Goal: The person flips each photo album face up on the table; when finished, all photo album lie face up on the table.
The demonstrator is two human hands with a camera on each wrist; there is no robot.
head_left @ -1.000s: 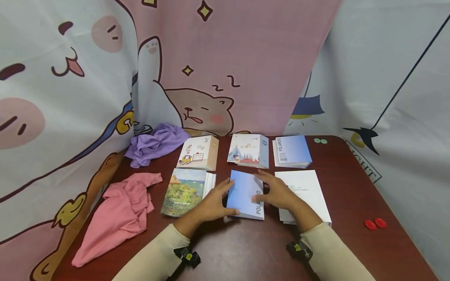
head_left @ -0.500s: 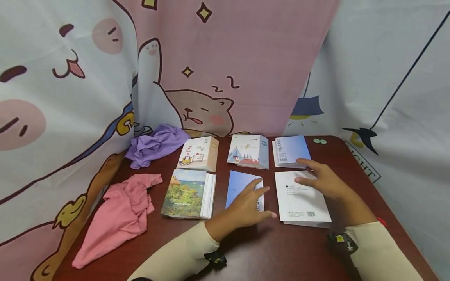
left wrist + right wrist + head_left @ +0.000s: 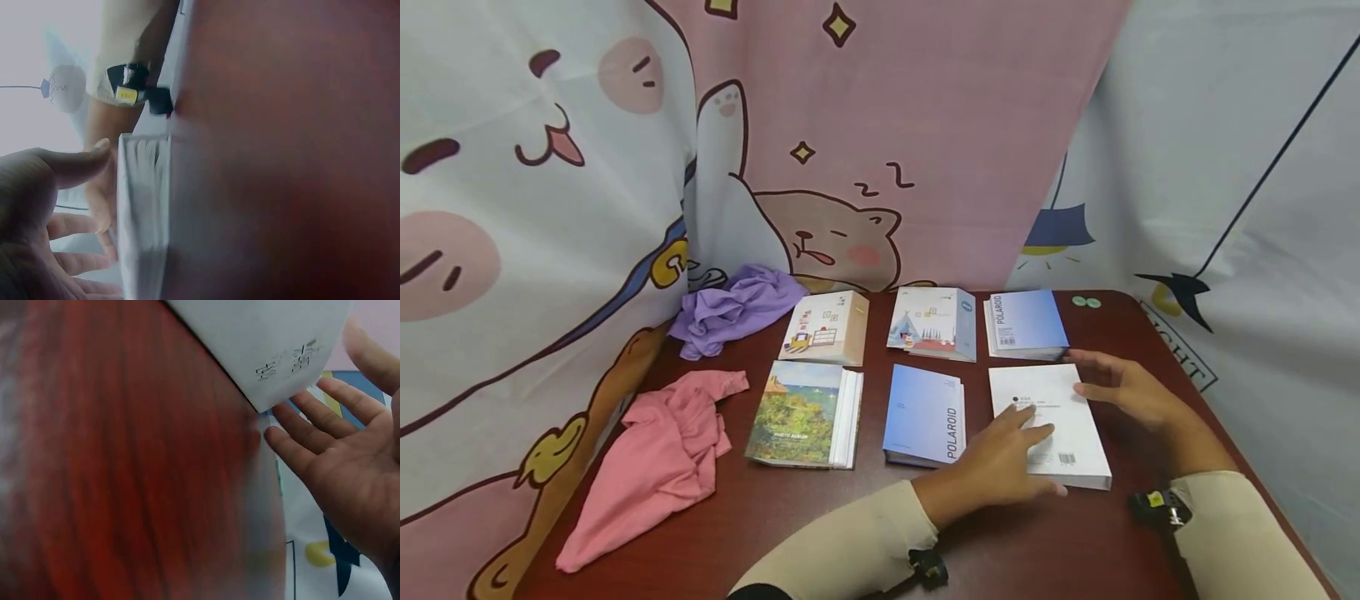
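Observation:
A white album (image 3: 1060, 442) with small printed text and a barcode lies flat at the near right of the table. My left hand (image 3: 996, 458) reaches over its left part, fingers spread; in the left wrist view the thumb is close to the album's edge, and contact is unclear. At the album's right side is my right hand (image 3: 1142, 404), its fingers extended beside the far corner. The right wrist view has those fingers (image 3: 325, 419) straight, near the white cover. Left of the white album lies a blue POLAROID album (image 3: 922, 412), touched by neither hand.
A landscape-covered photo album (image 3: 793, 412) lies at the near left. Behind stand a cream album (image 3: 823, 325), a tent-print album (image 3: 928, 321) and another blue album (image 3: 1030, 321). Pink cloth (image 3: 658, 458), purple cloth (image 3: 737, 308) and green discs (image 3: 1086, 302) lie near the table's edges.
Both hands have left the near blue album and moved right to the white album. The right hand has gone to its right side, and the right sleeve now hides the red discs.

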